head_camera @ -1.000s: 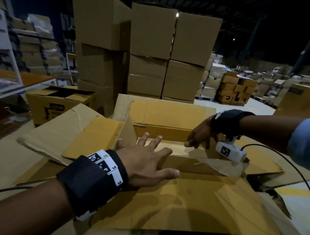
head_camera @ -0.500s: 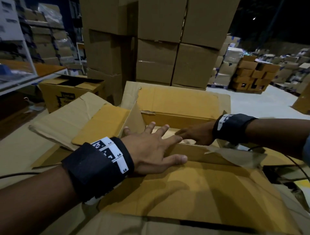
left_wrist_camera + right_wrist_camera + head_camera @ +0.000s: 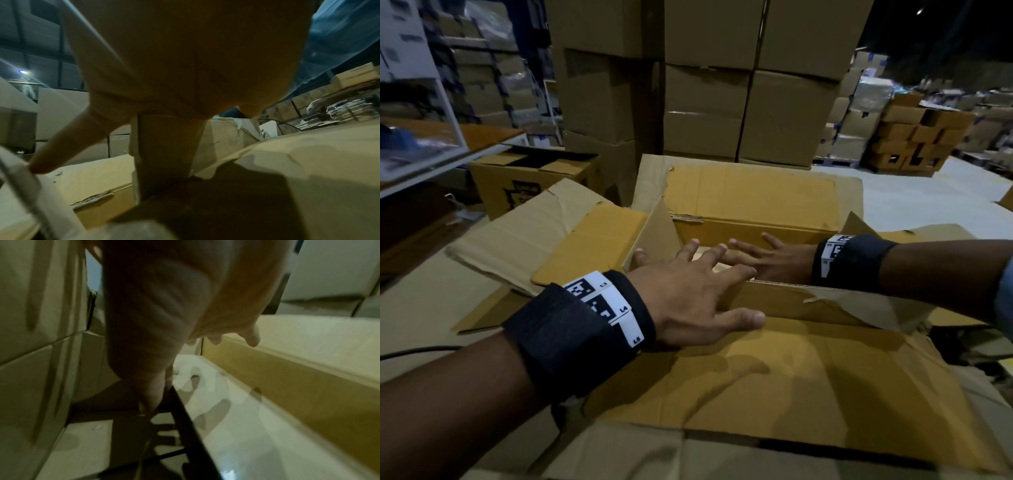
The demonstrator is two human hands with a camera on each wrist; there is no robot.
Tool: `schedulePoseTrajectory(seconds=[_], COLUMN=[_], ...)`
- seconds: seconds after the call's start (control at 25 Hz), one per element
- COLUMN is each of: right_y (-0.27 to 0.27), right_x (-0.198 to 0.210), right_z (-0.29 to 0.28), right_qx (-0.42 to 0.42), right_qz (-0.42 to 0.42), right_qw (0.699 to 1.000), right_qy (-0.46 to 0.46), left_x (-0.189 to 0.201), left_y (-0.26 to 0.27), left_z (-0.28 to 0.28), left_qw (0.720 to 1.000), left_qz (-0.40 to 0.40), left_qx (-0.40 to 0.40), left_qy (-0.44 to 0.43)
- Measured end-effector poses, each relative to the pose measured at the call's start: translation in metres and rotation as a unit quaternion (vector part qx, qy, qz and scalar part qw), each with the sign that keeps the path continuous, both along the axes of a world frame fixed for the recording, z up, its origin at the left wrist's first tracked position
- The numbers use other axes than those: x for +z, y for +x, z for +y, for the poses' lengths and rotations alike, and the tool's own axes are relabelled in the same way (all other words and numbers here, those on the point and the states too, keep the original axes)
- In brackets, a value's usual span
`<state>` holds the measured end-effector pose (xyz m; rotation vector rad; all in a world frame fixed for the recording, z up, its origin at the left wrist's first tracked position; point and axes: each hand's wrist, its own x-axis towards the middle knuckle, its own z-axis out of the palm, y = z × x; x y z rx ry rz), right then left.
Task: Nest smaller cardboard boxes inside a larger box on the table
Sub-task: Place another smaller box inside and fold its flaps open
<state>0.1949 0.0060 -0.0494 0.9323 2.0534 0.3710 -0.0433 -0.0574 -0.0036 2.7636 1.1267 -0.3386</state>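
A big open cardboard box [image 3: 774, 377] lies in front of me, its yellow-brown flaps spread over paler flaps [image 3: 524, 233] beneath. My left hand [image 3: 722, 284] lies flat over the near left edge of the opening, fingers spread and straight, holding nothing. My right hand [image 3: 763, 255] reaches in from the right, fingers spread just above the pale floor of the box. In the left wrist view the palm [image 3: 185, 65] hovers over an upright corner flap [image 3: 164, 154]. In the right wrist view the fingertips [image 3: 252, 337] hang beside the inner far wall [image 3: 298, 382]. No smaller box shows inside.
Tall stacks of sealed cartons [image 3: 705, 85] stand right behind the box. An open printed carton [image 3: 534, 178] sits at the left beside a shelf [image 3: 421, 144]. More piled boxes [image 3: 911, 137] stand on the floor at the far right. A cable [image 3: 414, 351] runs at my left forearm.
My right hand has moved left and down into the box, its curled fingers now spread. The left hand has stayed on the near edge. The view has drawn closer.
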Motion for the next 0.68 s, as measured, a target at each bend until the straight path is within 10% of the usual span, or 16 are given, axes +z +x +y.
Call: schedulePoseTrajectory(seconds=[0.36,0.68], right_y=[0.001,0.03], right_x=[0.016,0.067], right_z=[0.004,0.03], right_qx=[0.032,-0.157], right_qz=[0.02,0.075], right_qw=[0.99,0.955], right_qy=[0.136,0.242], left_x=[-0.001,-0.001], left_y=[-0.001,0.001], left_z=[-0.002,0.004], left_qw=[1.0,1.0], left_qz=[0.004,0.015], left_qx=[-0.001,0.008], left_qy=[0.009,0.018])
